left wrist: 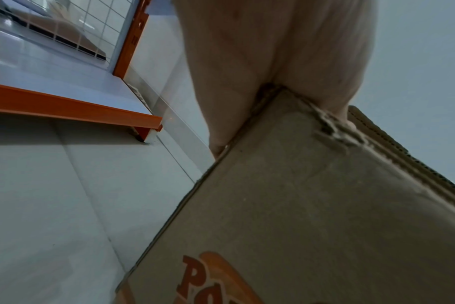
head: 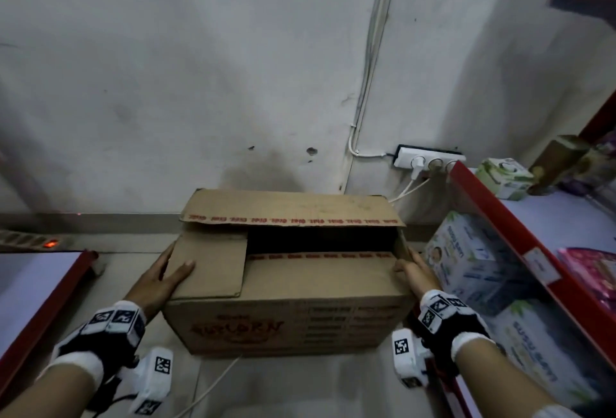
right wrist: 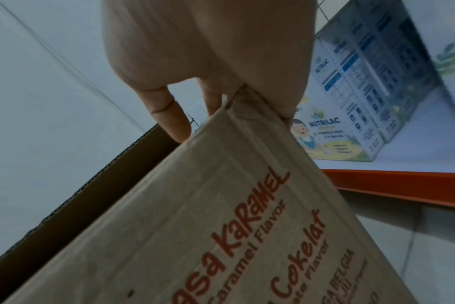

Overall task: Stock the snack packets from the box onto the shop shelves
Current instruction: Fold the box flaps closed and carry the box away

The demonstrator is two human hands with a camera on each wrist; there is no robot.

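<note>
A brown cardboard box (head: pixel 286 287) with red print sits low in front of the wall, between two shelves. Its top flaps are partly open, showing a dark gap (head: pixel 320 239); no snack packets can be seen inside. My left hand (head: pixel 163 276) grips the box's top left corner, thumb on the flap and fingers down the side. My right hand (head: pixel 413 271) grips the top right edge, thumb hooked over the flap. The left wrist view has the left hand (left wrist: pixel 273 61) straddling a corner of the box (left wrist: pixel 312 205). Seen from the right wrist, the right hand (right wrist: pixel 208 51) pinches the box's (right wrist: pixel 234 226) edge.
A red-edged shelf (head: pixel 500 217) on the right holds formula cartons (head: pixel 466 257) and other packs. Another red-edged shelf (head: pixel 50 294) is on the left. A white power strip (head: pixel 426 159) hangs on the wall, and a white cable (head: pixel 213 387) runs over the floor.
</note>
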